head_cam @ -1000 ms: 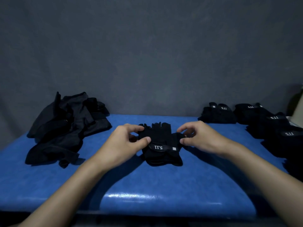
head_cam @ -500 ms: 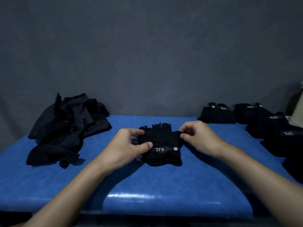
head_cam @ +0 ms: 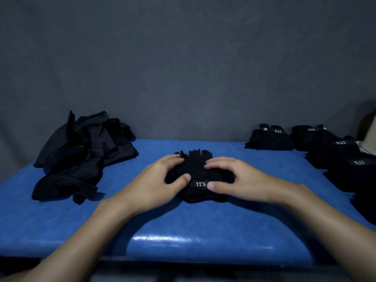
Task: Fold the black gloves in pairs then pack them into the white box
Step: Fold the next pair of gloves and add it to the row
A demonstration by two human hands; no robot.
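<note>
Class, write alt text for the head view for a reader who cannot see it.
The left hand and right hand hold a glove pair on a blue table. Loose gloves lie at left; folded pairs at right.

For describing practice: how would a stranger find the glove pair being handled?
On the blue table, between the loose heap left and folded pairs right, one glove pair lies central. Only it is held by the left hand and right hand.

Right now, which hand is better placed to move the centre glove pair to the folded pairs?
The right hand. It and the left hand both hold the glove pair, but the folded pairs lie on the right, likely nearer it.
</note>
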